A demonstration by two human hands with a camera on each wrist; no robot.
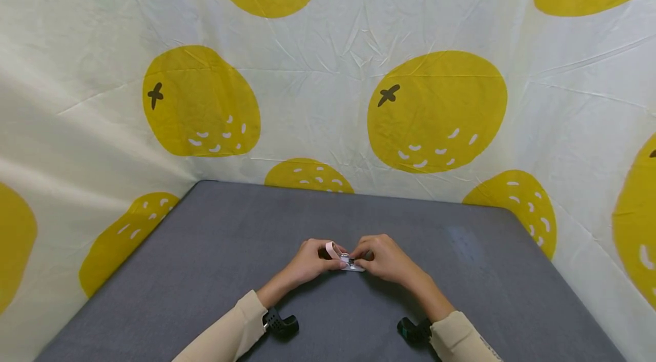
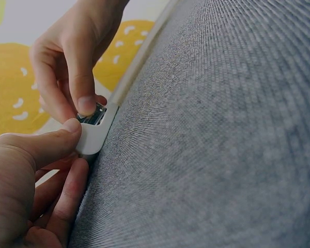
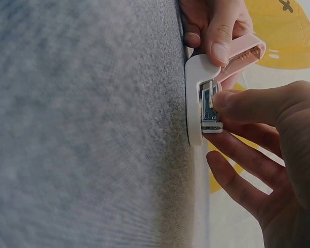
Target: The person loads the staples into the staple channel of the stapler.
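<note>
A small stapler [image 1: 352, 268] is held just above the grey tabletop, between my two hands. Its white base [image 3: 194, 111] stands edge-on in the right wrist view, and its pink top [image 3: 248, 58] is swung up and back. My left hand [image 1: 309, 263] pinches the base at the end by the pink top, thumb on one side and fingers on the other. At the metal staple channel [image 3: 208, 106], my right hand [image 1: 388, 259] pinches with thumb and forefinger. Whether staples lie in the channel is hidden by the right fingertips.
The grey cloth-covered table [image 1: 246, 225] stretches around both hands, with a pale smudge [image 1: 465, 245] to the right. Behind it hangs a white curtain [image 1: 318, 106] printed with yellow fruit. Black wrist cameras [image 1: 282, 325] sit below each wrist.
</note>
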